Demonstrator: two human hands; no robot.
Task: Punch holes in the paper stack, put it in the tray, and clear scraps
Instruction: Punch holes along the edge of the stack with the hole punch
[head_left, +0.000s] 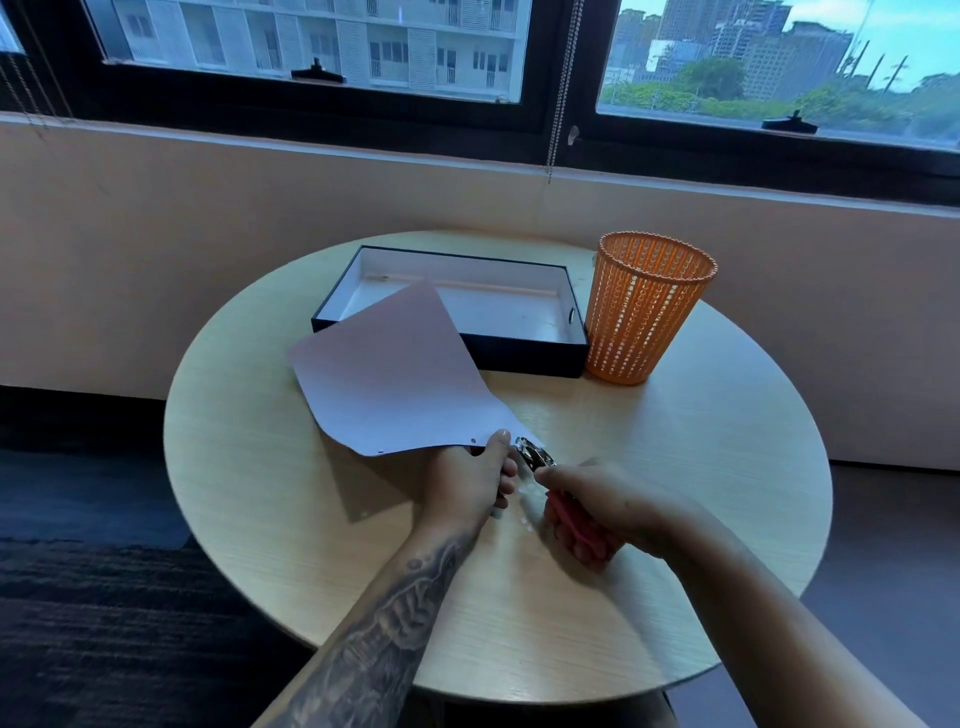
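Note:
My left hand (475, 480) pinches the near edge of a white paper stack (395, 374) and holds it lifted above the round table (701, 467); two small holes show along that edge. My right hand (608, 506) grips a red-handled hole punch (566, 504), and its metal head sits at the paper's near right corner. Small white paper scraps (524, 512) lie on the table between my hands. Behind the paper stands a black tray (524, 356) with a white inside, its front left corner hidden by the sheet.
An orange mesh bin (644, 306) stands right of the tray, touching its right end. The table's far edge lies close to a beige wall under a window. Dark carpet lies to the left of the table.

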